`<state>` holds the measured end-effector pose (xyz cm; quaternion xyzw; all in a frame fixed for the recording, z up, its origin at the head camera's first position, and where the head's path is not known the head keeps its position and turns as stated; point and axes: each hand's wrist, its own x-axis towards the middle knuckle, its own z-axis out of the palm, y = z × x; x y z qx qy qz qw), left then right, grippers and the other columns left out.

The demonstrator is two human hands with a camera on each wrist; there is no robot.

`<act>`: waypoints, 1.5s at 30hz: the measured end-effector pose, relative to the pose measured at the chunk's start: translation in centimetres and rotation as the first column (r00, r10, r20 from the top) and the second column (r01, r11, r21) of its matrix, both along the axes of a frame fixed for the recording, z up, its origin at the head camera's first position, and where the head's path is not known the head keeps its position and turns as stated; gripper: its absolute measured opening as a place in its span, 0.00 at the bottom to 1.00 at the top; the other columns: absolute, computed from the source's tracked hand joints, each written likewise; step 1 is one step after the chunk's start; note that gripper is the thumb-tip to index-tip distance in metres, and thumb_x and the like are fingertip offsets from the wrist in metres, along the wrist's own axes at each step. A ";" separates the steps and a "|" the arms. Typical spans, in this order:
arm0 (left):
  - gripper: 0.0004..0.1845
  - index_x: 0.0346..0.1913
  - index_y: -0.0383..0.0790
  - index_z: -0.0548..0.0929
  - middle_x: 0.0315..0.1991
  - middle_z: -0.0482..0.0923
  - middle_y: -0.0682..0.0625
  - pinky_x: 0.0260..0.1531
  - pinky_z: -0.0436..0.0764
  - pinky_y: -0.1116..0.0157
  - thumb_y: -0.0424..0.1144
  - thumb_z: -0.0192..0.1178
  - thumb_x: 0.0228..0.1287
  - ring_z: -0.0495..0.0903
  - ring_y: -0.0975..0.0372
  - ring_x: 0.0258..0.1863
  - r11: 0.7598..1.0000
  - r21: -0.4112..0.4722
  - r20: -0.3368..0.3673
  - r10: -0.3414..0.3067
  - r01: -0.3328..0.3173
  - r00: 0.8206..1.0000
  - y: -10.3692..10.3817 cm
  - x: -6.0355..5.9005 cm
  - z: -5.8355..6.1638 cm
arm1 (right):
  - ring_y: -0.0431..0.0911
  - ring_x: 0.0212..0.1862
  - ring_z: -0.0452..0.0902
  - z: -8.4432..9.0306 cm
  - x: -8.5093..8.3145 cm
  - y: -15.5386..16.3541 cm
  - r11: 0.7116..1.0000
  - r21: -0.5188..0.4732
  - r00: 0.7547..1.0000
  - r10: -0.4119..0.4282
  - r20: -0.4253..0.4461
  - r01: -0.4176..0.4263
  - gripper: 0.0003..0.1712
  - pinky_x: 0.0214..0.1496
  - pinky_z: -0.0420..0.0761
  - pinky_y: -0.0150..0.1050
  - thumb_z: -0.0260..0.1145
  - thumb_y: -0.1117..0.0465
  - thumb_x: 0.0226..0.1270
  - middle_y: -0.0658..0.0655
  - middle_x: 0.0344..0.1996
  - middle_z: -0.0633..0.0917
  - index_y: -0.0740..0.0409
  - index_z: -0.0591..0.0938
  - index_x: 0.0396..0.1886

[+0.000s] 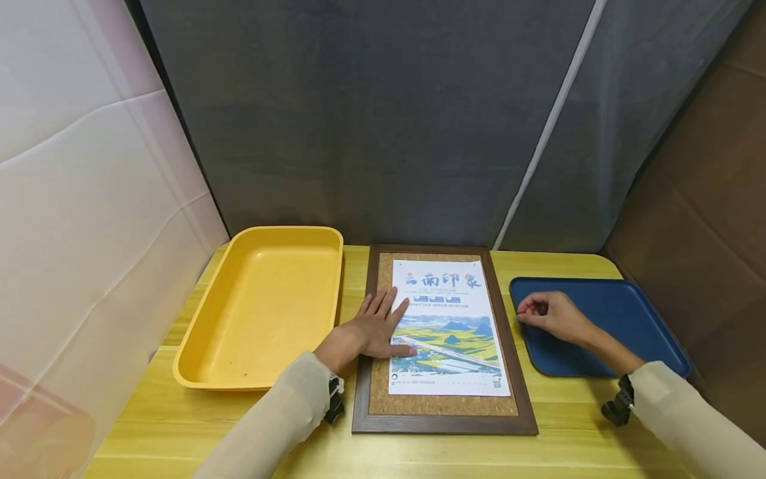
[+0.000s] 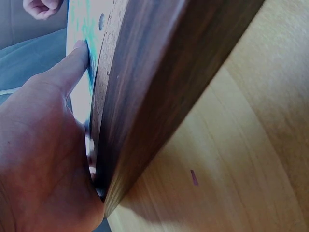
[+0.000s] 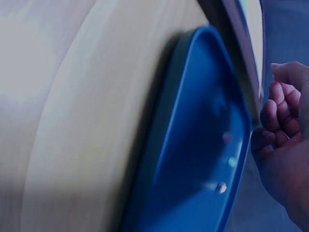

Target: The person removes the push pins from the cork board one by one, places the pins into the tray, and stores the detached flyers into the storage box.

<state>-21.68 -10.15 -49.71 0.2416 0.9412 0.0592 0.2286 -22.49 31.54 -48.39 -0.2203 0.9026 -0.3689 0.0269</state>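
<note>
A printed landscape poster (image 1: 445, 346) lies on a cork board (image 1: 439, 404) with a dark brown wooden frame (image 1: 449, 424). Small pins show at its upper corners, and a round pin head (image 1: 394, 376) sits at its lower left. My left hand (image 1: 376, 326) rests flat across the poster's left side and the frame, fingers spread; its thumb presses the sheet in the left wrist view. Over the left part of a blue tray (image 1: 604, 319), my right hand (image 1: 556, 316) has its fingers curled and thumb close to the index finger. I cannot tell whether something tiny is between them.
Small round-headed pins (image 3: 221, 187) lie in the blue tray in the right wrist view. Left of the board stands a large yellow tray (image 1: 263, 306). All rest on a wood-grain table (image 1: 179, 426), with a grey curtain (image 1: 359, 120) behind and cloth walls on both sides.
</note>
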 end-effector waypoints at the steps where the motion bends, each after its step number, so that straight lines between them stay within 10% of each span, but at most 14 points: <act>1: 0.62 0.87 0.56 0.31 0.84 0.14 0.48 0.80 0.25 0.44 0.81 0.51 0.65 0.17 0.50 0.84 1.000 -0.002 -0.001 -0.001 0.001 1.000 0.0 0.0 0.0 | 0.38 0.28 0.75 0.1 0.1 -0.4 1.000 -0.006 1.000 0.010 -0.001 -0.010 0.03 0.31 0.77 0.33 0.76 0.66 0.68 0.47 0.27 0.83 0.55 0.88 0.35; 45: 0.58 0.87 0.56 0.32 0.85 0.14 0.47 0.80 0.24 0.44 0.79 0.48 0.69 0.18 0.50 0.84 1.000 -0.003 -0.012 -0.003 0.003 1.000 -0.1 0.0 0.0 | 0.35 0.29 0.74 0.4 5.3 -13.2 0.955 -0.148 0.966 0.251 -0.060 -0.257 0.05 0.30 0.76 0.31 0.78 0.68 0.65 0.45 0.26 0.83 0.58 0.89 0.37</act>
